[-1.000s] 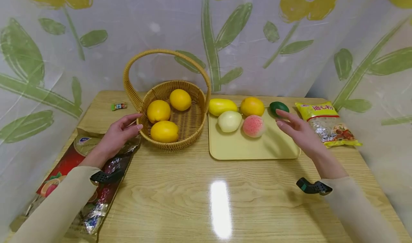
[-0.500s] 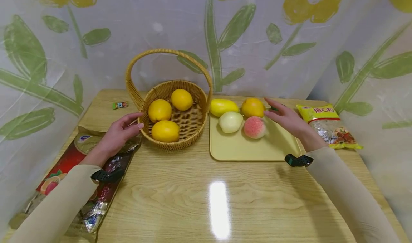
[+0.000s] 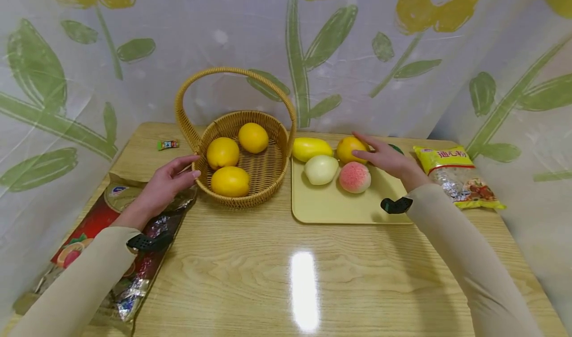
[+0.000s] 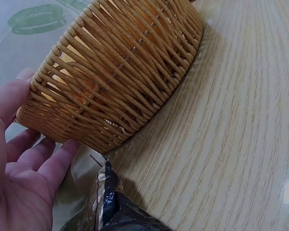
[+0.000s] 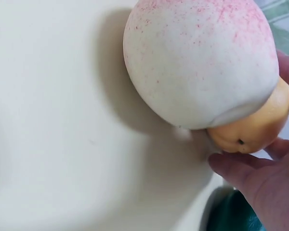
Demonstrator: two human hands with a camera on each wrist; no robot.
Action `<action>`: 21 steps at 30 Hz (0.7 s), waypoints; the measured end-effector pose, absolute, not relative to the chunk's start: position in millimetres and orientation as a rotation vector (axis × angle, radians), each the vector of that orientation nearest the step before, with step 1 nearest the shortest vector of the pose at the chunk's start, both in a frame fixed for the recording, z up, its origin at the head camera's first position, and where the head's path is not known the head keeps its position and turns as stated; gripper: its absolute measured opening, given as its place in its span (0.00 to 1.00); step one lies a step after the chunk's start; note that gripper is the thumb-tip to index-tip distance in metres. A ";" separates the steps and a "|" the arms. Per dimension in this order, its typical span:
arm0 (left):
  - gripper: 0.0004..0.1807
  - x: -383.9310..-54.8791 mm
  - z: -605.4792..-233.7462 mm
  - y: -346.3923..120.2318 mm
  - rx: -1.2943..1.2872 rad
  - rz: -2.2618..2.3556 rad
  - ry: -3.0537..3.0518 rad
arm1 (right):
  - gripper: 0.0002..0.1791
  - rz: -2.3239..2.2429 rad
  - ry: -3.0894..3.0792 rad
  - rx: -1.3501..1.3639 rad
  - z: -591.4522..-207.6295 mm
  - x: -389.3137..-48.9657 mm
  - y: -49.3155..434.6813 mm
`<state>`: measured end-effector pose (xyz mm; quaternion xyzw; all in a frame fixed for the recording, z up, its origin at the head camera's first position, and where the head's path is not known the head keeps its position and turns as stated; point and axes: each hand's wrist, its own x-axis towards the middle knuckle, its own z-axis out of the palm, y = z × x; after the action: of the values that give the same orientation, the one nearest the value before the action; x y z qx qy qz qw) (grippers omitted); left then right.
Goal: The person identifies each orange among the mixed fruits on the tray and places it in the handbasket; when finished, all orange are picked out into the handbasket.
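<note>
My left hand (image 3: 172, 183) is at the left side of a wicker basket (image 3: 243, 200); in the left wrist view its thumb lies at the rim and the fingers bend against the outer wall. Three yellow fruits (image 3: 230, 181) lie inside the basket. My right hand (image 3: 386, 158) curls around an orange (image 3: 346, 151) at the back of a pale yellow tray (image 3: 348, 213), thumb on the near side, fingers beyond. In front of the orange sits a pink and white peach (image 5: 197, 62), partly hiding it in the right wrist view.
A pale green fruit (image 3: 321, 170) and a long yellow fruit (image 3: 311, 149) share the tray. A dark green fruit (image 5: 233, 214) is beside the right hand. A yellow food bag (image 3: 460, 178) lies right, a large foil bag (image 3: 96, 213) under the left forearm, a small packet (image 3: 168, 145) behind.
My right hand has moved left from near the dark green fruit to the orange and now has its fingers around it. The left hand has stayed at the basket.
</note>
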<state>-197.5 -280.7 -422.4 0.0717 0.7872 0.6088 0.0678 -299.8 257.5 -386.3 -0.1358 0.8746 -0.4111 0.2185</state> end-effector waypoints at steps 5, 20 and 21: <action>0.33 -197.6 -421.6 -280.3 0.216 1.828 2.368 | 0.40 -1.126 2.418 -0.415 -389.2 -304.6 254.3; 0.33 -196.7 -419.3 -280.1 0.220 1.816 2.369 | 0.35 -1.135 2.420 -0.475 -386.7 -304.0 254.9; 0.33 -196.6 -419.6 -280.3 0.220 1.819 2.366 | 0.35 -1.122 2.428 -0.468 -387.0 -304.2 254.8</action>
<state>-196.6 -280.3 -419.6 0.0734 0.7884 0.6062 0.0747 -304.2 254.8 -387.0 -0.1686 0.8739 -0.4039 0.2114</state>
